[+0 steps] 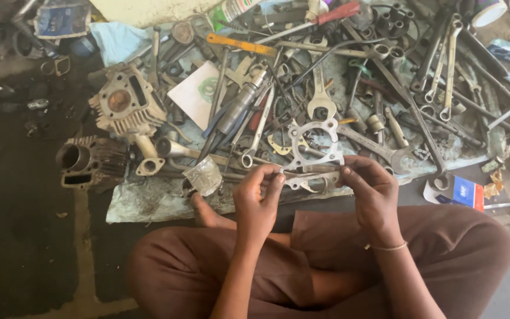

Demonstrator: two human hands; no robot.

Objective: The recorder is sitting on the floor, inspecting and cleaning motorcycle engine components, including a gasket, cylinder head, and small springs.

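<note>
Pinching a thin metal gasket (313,175) between them, left hand (259,201) and right hand (372,192) hold it above crowded spanners (320,94), beside an engine cylinder (122,103); the gasket's lower edge blurs into clutter.

Gasket (313,142): thin flat metal, dull silver, smooth. Cylinder head (126,105): cast metal, matt grey, rough finned surface. Wrenches (444,65): bare steel, worn and smudged. Screwdriver handle (339,12): glossy red plastic. Ground sheet (149,204): grimy, stained cloth. Small bag (203,175): clear crinkled plastic. Trousers (326,266): brown matt cloth.
</note>
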